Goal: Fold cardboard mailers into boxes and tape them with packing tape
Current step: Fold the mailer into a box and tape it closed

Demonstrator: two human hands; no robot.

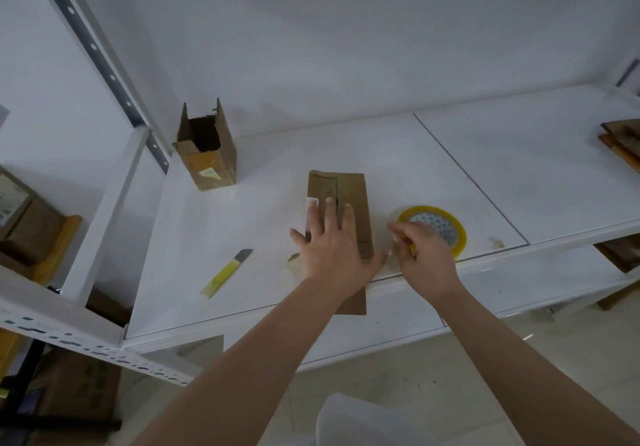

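From the head camera we look down on a white shelf (pixel 381 154), and our left hand (pixel 332 248) lies flat on the flattened cardboard mailer (pixel 341 210), fingers straight and spread, pressing it down near the front edge of the shelf, about midway along it. The mailer runs from front to back, its near end sticking out past the front edge, a seam showing along its top face and a small white label at its left side by our fingertips. Our right hand (pixel 420 251) sits just right of the mailer, fingers curled and pinching at the near rim of the yellow roll of packing tape (pixel 434 229), which lies flat on the shelf close to the front edge. A clear strip looks to stretch between roll and mailer, though we cannot tell for sure. Left of the mailer, a yellow utility knife (pixel 227 272) lies near the front edge, blade out. Back at the left rear corner an opened cardboard box (pixel 207 154) stands upright, flaps up. More cardboard (pixel 623 144) is stacked at the far right edge.
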